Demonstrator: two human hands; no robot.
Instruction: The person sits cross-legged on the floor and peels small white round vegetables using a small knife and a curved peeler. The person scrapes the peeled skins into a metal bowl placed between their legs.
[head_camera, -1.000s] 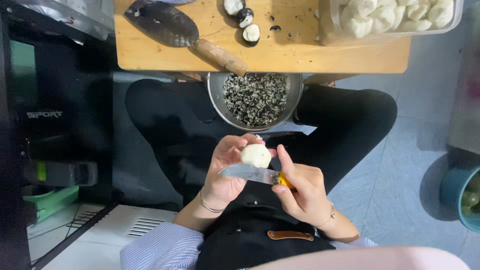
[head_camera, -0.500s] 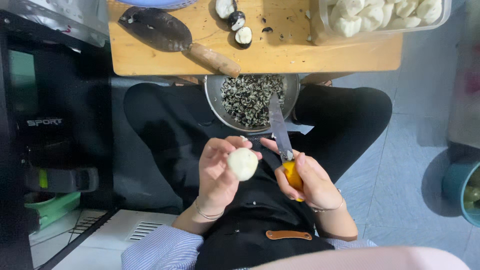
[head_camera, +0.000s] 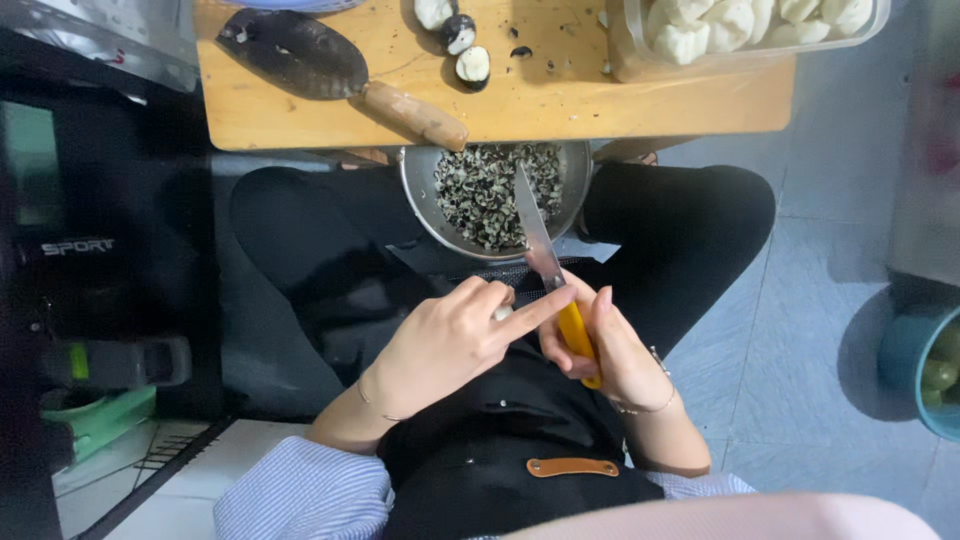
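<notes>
Yellow-handled knife (head_camera: 548, 270) gripped in right hand (head_camera: 600, 345); left hand (head_camera: 445, 345) fingers curled round pale peeled piece (head_camera: 502, 313).

Cleaver (head_camera: 300, 52) on wooden board (head_camera: 560, 105); teal bucket (head_camera: 915, 365) aside.

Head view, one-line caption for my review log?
Left hand cups a white peeled piece; right hand holds a yellow-handled knife above a peel-filled bowl.

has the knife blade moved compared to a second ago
Yes. The knife in the right hand swung from lying crosswise at the lap to pointing up over the metal bowl of peelings.
</notes>
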